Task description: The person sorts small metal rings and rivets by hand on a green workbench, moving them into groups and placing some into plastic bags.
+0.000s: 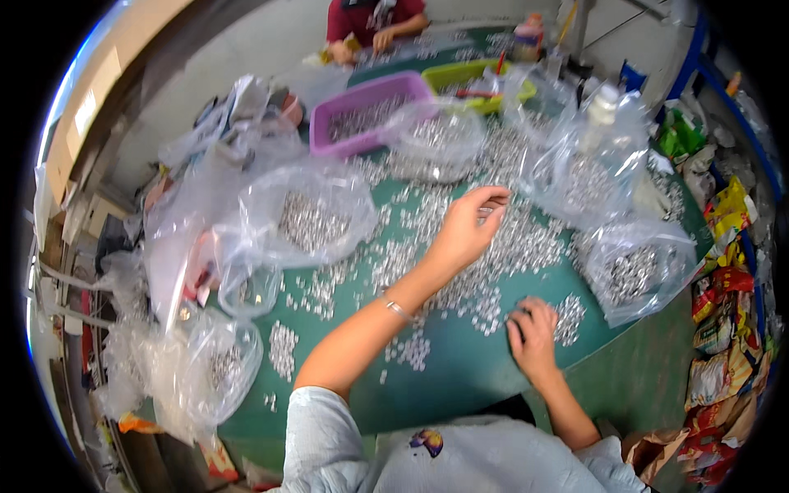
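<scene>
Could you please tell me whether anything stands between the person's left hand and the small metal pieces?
Nothing visible does; the left hand is over the small metal pieces, though whether it touches them is unclear.

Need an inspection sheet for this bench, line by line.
Surface: green table, strewn with small metal pieces.
Job's things: metal pieces loose, in clear bags, a purple tray and a yellow-green tray.
Clutter: bunched plastic at left; white-capped bottle among bags at right.
Hands: left over loose pieces, fingers curled; right beside a small cluster. Grip contents unclear.
Cables: nothing seen.
Surroundings: co-worker opposite; colourful packets at right.
</scene>
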